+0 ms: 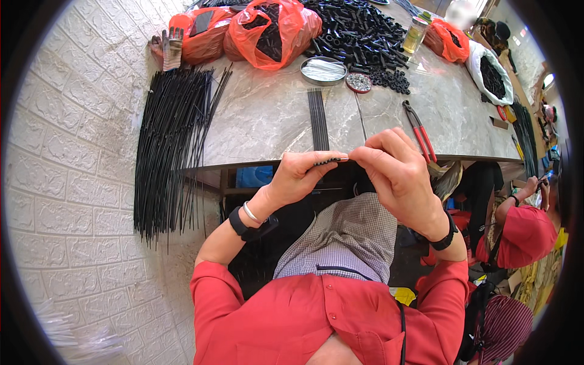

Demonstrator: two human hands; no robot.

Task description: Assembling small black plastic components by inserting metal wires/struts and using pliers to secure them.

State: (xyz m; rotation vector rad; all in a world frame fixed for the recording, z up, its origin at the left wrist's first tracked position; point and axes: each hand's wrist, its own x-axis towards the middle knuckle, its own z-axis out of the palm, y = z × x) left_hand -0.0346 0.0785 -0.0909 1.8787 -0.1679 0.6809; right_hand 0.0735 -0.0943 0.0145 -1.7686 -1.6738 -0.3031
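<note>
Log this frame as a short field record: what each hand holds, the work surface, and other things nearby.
left hand: left hand pinches a small black ridged tube
right hand: right hand pinches a thin wire at the tube's end
surface: grey marble-look table
on table: red-handled pliers; pile of short black tubes; orange plastic bags; round metal tin
table's left edge: bundle of long black rods
</note>
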